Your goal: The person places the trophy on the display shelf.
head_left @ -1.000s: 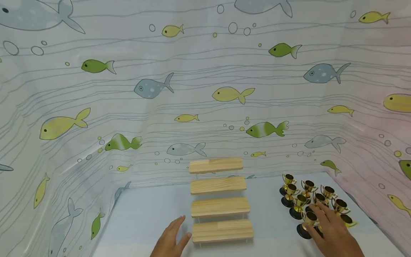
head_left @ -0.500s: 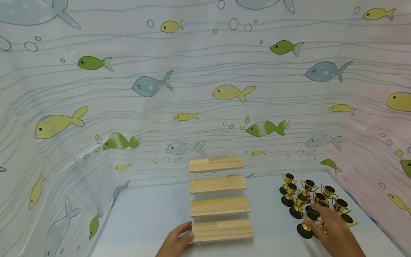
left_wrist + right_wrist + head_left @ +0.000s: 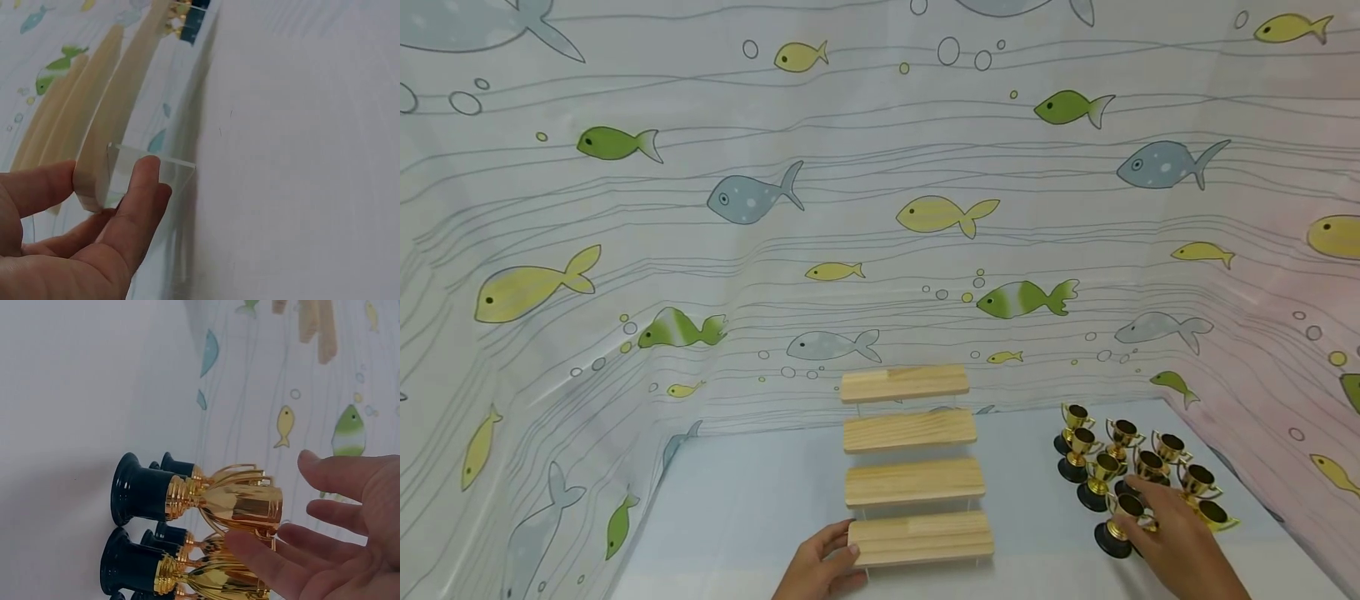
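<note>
A stepped stand of pale wooden shelves (image 3: 925,537) on clear supports stands mid-table in the head view. At the left end of its lowest shelf, my left hand (image 3: 822,562) pinches the plank. The left wrist view shows the thumb on one face of that shelf (image 3: 94,178) and fingers beneath, by the clear support (image 3: 178,164). My right hand (image 3: 1183,533) is at the nearest gold trophy cup (image 3: 1112,542), which stands upright on a black base. In the right wrist view its fingers are spread beside the rim of a trophy (image 3: 244,506), one fingertip overlapping the handle area.
Several more gold trophies (image 3: 1077,450) stand grouped on the right of the white table (image 3: 737,500). A fish-printed sheet (image 3: 850,208) forms walls behind and along both sides.
My left hand has moved right and taken hold of the lowest shelf's end. The right hand has lowered slightly toward the nearest trophy. The trophies stay in place.
</note>
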A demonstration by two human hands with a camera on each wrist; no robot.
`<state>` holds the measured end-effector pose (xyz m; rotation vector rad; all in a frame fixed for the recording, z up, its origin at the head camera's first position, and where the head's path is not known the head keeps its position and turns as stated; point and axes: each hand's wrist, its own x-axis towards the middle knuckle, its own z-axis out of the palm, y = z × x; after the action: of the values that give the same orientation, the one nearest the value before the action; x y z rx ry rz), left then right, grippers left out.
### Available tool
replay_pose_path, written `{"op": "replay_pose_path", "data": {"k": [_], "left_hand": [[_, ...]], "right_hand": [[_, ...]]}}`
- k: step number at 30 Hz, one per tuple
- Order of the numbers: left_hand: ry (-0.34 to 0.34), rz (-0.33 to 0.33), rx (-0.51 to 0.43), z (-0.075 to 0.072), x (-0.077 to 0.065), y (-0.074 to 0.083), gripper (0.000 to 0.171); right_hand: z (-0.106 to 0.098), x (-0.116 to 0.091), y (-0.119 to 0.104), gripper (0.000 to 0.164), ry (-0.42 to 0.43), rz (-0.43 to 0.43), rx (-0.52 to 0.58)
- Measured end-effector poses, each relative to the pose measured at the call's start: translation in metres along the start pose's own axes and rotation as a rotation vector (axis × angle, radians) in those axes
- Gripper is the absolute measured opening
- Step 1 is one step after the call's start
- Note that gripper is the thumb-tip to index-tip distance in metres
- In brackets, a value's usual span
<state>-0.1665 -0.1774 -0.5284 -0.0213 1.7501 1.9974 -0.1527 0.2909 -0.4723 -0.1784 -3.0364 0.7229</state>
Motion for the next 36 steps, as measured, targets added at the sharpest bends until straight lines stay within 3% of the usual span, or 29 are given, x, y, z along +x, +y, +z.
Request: {"op": "replay_pose_path", "data": {"k": [10, 20, 27, 36], "left_hand": [[-0.047, 0.037, -0.056, -0.0033, -0.0012, 0.0004, 0.075], [-0.024, 0.007, -0.046, -0.0035, -0.0044, -0.0030, 0.079], [-0.062, 0.040, -0.066, -0.0036, -0.0018, 0.0009, 0.077], [-0.093, 0.054, -0.081, -0.0053, -0.0030, 0.0015, 0.074]], "right_hand": [[0.0036, 0.0065, -0.0007, 0.084, -0.019, 0.003, -0.020], [0.0087, 0.0049, 0.0015, 0.052, 0.029, -0.011, -0.031], [0.0091, 0.0006, 0.0009, 0.049, 0.078, -0.025, -0.023], [0.0054, -0.0001, -0.0010, 0.050, 0.043, -0.017, -0.026]]}}
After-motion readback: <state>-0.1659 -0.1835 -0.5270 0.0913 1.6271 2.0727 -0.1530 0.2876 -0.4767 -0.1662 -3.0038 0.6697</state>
